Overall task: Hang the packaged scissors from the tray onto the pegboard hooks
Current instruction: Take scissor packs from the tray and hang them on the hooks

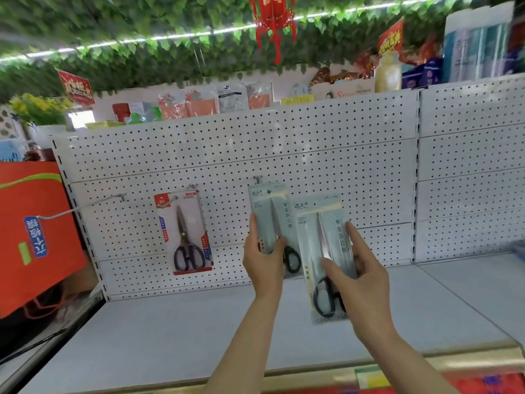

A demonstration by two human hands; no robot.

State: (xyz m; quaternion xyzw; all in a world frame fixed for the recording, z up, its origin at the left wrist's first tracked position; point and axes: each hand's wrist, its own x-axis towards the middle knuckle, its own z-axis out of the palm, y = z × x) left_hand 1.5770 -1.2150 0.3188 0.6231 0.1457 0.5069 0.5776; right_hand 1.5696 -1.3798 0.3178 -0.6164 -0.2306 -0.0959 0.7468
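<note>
white perforated metal pegboard (326, 155) carries red-carded black-handled scissors pack (186, 231) on hook; pale grey flat shelf (170, 336) below.

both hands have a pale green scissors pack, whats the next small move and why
Probably lift the left hand a touch to settle its pack onto the hook: that pack's top edge already sits just under the hook on the pegboard. The right hand holds the second pack lower, clear of any hook, so it can wait.
</note>
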